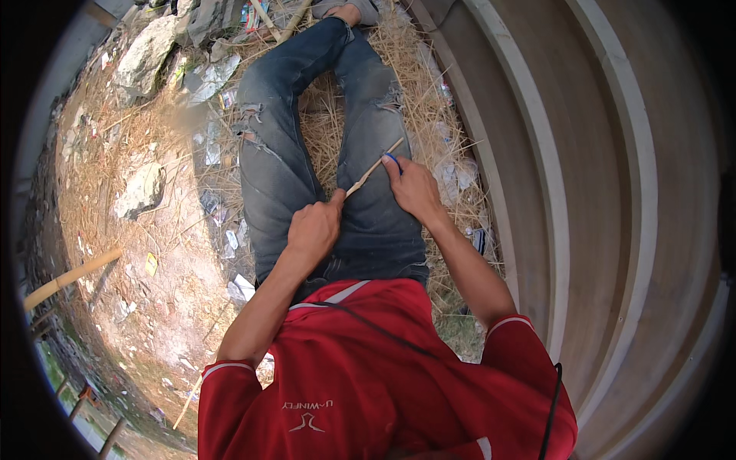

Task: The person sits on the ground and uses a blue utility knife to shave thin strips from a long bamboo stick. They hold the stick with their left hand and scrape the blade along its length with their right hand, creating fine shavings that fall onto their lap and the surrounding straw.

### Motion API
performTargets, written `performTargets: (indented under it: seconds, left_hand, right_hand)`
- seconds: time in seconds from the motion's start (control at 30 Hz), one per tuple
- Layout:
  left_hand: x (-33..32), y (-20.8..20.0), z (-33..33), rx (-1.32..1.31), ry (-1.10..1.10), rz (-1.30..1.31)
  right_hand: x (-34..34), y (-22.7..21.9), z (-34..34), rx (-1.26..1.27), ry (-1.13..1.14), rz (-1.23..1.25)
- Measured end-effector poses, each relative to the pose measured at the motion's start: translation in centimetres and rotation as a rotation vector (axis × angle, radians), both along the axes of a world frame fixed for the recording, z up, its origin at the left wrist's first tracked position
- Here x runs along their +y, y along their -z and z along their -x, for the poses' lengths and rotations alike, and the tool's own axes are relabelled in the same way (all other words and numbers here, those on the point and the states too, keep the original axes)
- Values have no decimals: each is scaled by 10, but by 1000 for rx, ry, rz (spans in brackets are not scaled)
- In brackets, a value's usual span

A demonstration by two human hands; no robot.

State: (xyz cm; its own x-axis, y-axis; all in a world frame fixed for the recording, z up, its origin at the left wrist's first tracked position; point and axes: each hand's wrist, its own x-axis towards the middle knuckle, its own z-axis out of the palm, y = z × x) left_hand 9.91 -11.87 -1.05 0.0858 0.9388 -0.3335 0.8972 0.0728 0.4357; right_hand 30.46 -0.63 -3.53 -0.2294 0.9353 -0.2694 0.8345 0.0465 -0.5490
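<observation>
Over my lap, my left hand (314,228) is closed on the lower end of a thin, pale wooden stick (363,179). The stick slants up and to the right across my thighs, with a small bump partway along it. My right hand (416,190) grips a small blue tool (393,162), held against the stick near its far end. Most of that tool is hidden in my fingers, so I cannot tell its exact kind. Beneath both hands lie my legs in torn blue jeans (360,222).
Dry straw (320,115) and scraps of litter cover the ground around my legs. A pale rock (142,192) and a bamboo pole (73,278) lie to the left, with larger rocks (146,57) at the far left. A ribbed wall (583,192) rises close on my right.
</observation>
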Motion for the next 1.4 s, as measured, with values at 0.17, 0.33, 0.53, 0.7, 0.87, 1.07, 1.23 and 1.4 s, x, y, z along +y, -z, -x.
performTargets:
  seconds: [0.17,0.33,0.53,0.7,0.87,1.07,1.23,1.4]
  left_hand:
    - [-8,-3,7,-1,-14,-10]
    - [-50,-39,48,84,-41,93]
    - [-19,-37,23,-78,-178,38]
    - [29,-3,-10,-164,-121,-28]
    - [52,13,-23,-149,-49,-40]
    - [55,23,-30,-74,18,-62]
    - [48,27,-29,-103,4,-73]
    - [49,36,-28,-116,16,-120]
  right_hand:
    - [-2,7,0,-29,121,-8]
    - [8,65,-76,-59,367,-115]
    - [10,32,-68,253,386,-114]
    - [6,-8,-41,161,231,-103]
    - [6,-10,-28,76,79,-46]
    - [10,-5,-21,-71,-107,3]
    - [42,5,-43,-115,-44,-61]
    - [41,-4,-43,-110,-208,-7]
